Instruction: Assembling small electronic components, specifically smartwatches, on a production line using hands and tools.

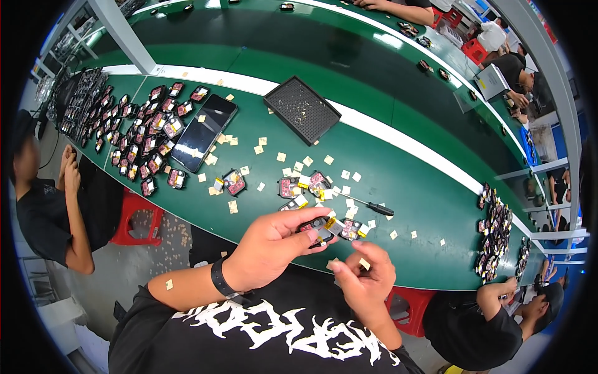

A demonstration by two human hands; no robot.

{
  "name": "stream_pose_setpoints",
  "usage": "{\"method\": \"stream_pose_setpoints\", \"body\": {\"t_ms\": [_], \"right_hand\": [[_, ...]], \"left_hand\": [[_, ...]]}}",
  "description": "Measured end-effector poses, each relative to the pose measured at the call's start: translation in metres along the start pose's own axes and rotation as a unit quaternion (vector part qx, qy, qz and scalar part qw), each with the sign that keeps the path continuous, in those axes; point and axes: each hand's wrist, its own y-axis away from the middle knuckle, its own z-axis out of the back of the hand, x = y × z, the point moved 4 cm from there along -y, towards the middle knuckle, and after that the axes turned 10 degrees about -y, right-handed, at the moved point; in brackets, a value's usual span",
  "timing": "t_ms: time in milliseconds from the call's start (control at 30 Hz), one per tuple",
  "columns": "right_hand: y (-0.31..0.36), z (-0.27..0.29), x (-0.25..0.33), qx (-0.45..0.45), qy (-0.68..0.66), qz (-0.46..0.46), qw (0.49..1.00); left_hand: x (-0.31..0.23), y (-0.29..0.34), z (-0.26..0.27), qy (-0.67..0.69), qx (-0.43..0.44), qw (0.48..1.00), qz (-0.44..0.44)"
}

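My left hand (274, 240) is closed around a small black device housing (316, 232) with a reddish circuit board inside. A yellow-and-silver flap (335, 225) sticks out from its right side. Just right of it, my right hand (366, 279) is raised with thumb and forefinger apart. A small cream square (365, 264) shows against its fingers; whether it clings there or is in the air I cannot tell. Beyond the hands, another open housing (352, 229) lies on the green table (261, 215). Several similar housings (290, 187) sit farther off among scattered cream squares (308, 161).
A screwdriver (379, 209) lies right of the housings. Farther back are a black perforated tray (302, 109) and a dark phone (204, 134). Many housings crowd the left (149, 140) and the far right (494, 234). People sit on both sides; red stools (136, 218) stand below the table.
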Motion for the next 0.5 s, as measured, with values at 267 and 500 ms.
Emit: {"method": "stream_pose_setpoints", "body": {"t_ms": [267,500], "right_hand": [[-0.036,-0.008,0.027,0.153,0.334,0.311,0.877],[-0.033,-0.014,0.026,0.143,0.341,0.313,0.875]], "left_hand": [[0.006,0.004,0.0,-0.128,-0.021,0.991,-0.042],[0.003,0.005,0.002,-0.193,-0.018,0.979,-0.06]]}}
